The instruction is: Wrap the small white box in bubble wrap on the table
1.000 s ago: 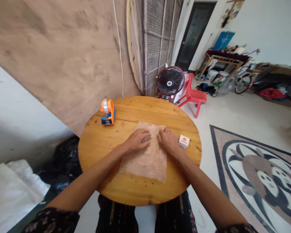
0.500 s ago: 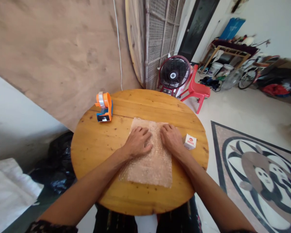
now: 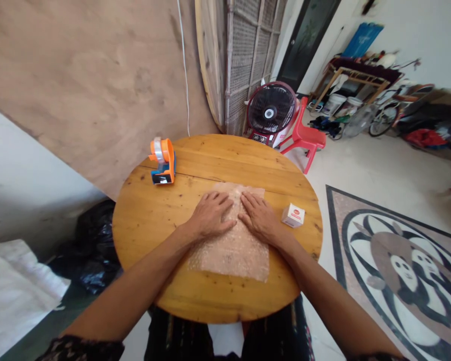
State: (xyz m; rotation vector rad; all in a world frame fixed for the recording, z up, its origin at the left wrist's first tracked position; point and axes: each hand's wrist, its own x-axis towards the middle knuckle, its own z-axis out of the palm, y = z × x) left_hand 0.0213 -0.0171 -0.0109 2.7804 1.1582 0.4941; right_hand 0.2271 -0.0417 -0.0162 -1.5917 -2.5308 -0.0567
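Observation:
A sheet of clear bubble wrap (image 3: 233, 258) lies flat on the round wooden table (image 3: 143, 225). My left hand (image 3: 213, 213) rests palm down on its left part, fingers stretched out and thumb pointing inward. On the right part lies my right hand (image 3: 258, 215), also flat with its fingers extended. A small white box (image 3: 293, 215) with a red print stands just right of my right hand, apart from it. Toward the table's far left edge is an orange and blue tape dispenser (image 3: 163, 163) with a roll of clear tape.
Behind the table stand a dark red fan (image 3: 269, 113) and a red plastic chair (image 3: 304, 135). Black plastic bags (image 3: 92, 250) and a white sack (image 3: 18, 286) lie on the left. A panda floor design (image 3: 402, 271) is on the right.
My right hand has slid left toward my left hand, its fingers now flatter and its thumb showing. More of the white box's side is visible. The bubble wrap stays flat.

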